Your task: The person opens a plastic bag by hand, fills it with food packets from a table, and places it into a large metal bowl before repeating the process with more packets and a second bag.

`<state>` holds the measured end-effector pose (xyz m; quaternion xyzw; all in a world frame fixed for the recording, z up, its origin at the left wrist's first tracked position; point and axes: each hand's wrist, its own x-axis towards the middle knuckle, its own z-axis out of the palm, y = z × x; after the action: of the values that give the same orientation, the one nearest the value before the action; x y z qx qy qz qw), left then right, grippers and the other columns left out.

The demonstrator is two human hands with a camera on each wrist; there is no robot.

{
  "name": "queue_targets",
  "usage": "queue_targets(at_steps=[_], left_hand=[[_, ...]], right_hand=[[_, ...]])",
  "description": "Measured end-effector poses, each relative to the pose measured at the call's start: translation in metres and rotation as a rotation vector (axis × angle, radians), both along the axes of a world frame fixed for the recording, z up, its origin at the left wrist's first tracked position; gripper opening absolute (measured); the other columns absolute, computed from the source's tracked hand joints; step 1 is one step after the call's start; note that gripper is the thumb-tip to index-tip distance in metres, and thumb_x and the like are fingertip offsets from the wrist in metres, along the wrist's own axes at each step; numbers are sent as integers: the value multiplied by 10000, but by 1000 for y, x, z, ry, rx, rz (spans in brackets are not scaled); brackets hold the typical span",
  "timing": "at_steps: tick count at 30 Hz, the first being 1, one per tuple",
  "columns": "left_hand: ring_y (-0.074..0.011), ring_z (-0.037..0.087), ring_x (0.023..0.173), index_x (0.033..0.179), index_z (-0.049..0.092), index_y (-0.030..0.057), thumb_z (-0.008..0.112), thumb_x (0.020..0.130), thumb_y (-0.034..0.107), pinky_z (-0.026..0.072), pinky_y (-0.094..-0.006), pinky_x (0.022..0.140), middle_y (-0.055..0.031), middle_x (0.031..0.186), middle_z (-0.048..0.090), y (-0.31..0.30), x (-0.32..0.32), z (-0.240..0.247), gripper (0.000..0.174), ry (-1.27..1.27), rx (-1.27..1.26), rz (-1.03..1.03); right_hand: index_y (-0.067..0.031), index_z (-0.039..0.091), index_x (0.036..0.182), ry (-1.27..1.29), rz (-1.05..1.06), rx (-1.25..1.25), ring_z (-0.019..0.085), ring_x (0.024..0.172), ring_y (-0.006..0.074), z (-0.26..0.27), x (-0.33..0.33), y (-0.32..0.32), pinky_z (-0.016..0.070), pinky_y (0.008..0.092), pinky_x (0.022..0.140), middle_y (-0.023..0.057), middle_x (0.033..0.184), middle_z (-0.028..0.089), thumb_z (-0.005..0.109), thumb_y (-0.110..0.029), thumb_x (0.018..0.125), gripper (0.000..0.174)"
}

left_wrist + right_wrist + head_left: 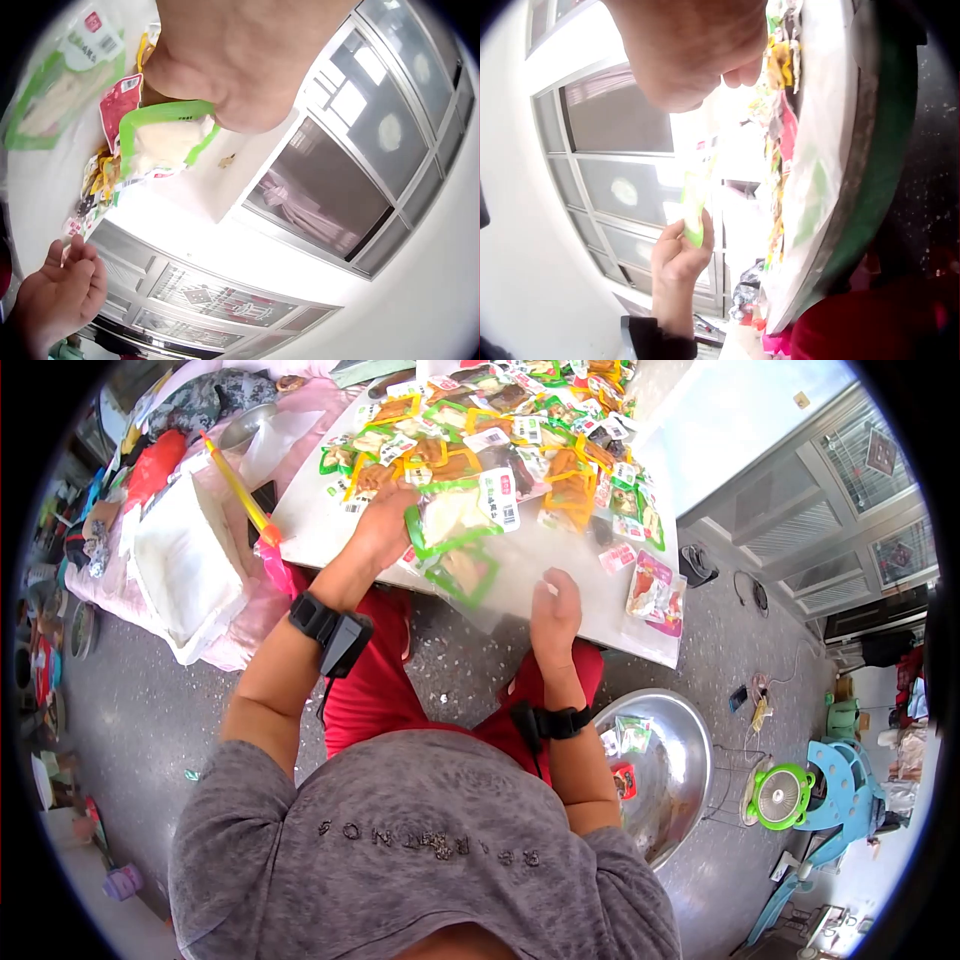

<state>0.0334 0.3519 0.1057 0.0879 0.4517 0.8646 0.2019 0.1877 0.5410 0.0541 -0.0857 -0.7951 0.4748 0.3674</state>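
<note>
My left hand pinches the edge of a green-bordered clear packet with pale food inside, raised over the near side of the table. The right wrist view shows the same left hand gripping the green packet. Below it, a second green-edged packet lies in or under clear plastic by the table's near edge. My right hand hovers at that edge to the right, holding nothing; its fingers look loosely bent in the left wrist view, where the hand is at the lower left.
Many green and yellow packets cover the far part of the table. A pink packet lies at the right corner. A metal basin with a few packets stands on the floor at right. A white box sits at left.
</note>
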Motion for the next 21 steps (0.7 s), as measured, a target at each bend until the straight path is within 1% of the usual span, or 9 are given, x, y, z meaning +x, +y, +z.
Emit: queue_targets(at_steps=[2, 5, 8, 10, 11, 15, 18, 19, 21], left_hand=[[-173, 502, 664, 795, 393, 21, 407, 772, 21, 458, -297, 640, -85, 737, 461, 10, 26, 6, 27, -113, 48, 28], [-192, 514, 703, 837, 389, 15, 409, 778, 33, 465, -317, 660, -107, 785, 480, 15, 43, 3, 65, -146, 20, -35], [-211, 540, 733, 834, 405, 3, 420, 775, 34, 473, -323, 671, -127, 808, 508, 20, 56, 1, 68, -159, -14, -133], [-219, 550, 735, 839, 414, -7, 429, 772, 36, 477, -324, 666, -138, 813, 520, 23, 60, -6, 81, -148, -64, -219], [-218, 550, 816, 817, 455, 7, 456, 752, 18, 471, -337, 730, -149, 936, 526, 24, 61, -9, 66, -142, -106, -341], [-174, 539, 806, 821, 460, 27, 479, 778, 92, 457, -308, 727, -85, 916, 540, 36, 84, -24, 80, -225, -70, -380], [-132, 523, 739, 837, 458, 42, 492, 780, 123, 446, -262, 648, -51, 855, 532, 41, 73, -48, 104, -129, -261, -267], [-83, 480, 650, 826, 470, 44, 501, 777, 132, 402, -212, 570, -16, 760, 508, 46, 76, -50, 105, 10, -398, -148], [-70, 458, 619, 812, 475, 35, 502, 774, 126, 386, -205, 550, -5, 721, 495, 51, 77, -63, 102, 329, -595, -90]], right_hand=[[-4, 474, 971, 48, 54, -37, 493, 845, 159, 5, 4, -8, 442, 240, 646, 106, 986, 487, 526, -9, 732, 244], [-9, 476, 977, 11, 19, -41, 490, 850, 150, 14, 10, -7, 437, 242, 659, 82, 978, 491, 533, -42, 750, 237], [-17, 482, 975, -12, 136, -884, 490, 844, 125, 21, 11, 3, 438, 248, 664, 59, 967, 492, 524, -73, 768, 219], [-18, 493, 968, -258, 260, -981, 522, 802, 120, 34, 17, 12, 449, 260, 667, 47, 918, 528, 515, -65, 772, 203], [-18, 495, 969, -346, 374, -1007, 531, 791, 124, 35, 21, 18, 452, 263, 668, 49, 904, 537, 514, -54, 769, 205], [-9, 495, 989, -384, 474, -1125, 555, 766, 153, 18, 36, 27, 463, 273, 674, 65, 875, 560, 497, -9, 762, 227], [-15, 489, 990, -128, 486, -1250, 554, 782, 171, -21, 44, 39, 461, 290, 695, 77, 893, 555, 467, 3, 780, 212], [-17, 487, 993, -73, 472, -1252, 553, 786, 174, -26, 48, 43, 460, 296, 700, 79, 898, 554, 460, 3, 785, 211], [-25, 479, 1007, -1, 428, -1259, 549, 808, 182, -31, 56, 48, 455, 315, 722, 84, 916, 551, 445, -1, 797, 214]])
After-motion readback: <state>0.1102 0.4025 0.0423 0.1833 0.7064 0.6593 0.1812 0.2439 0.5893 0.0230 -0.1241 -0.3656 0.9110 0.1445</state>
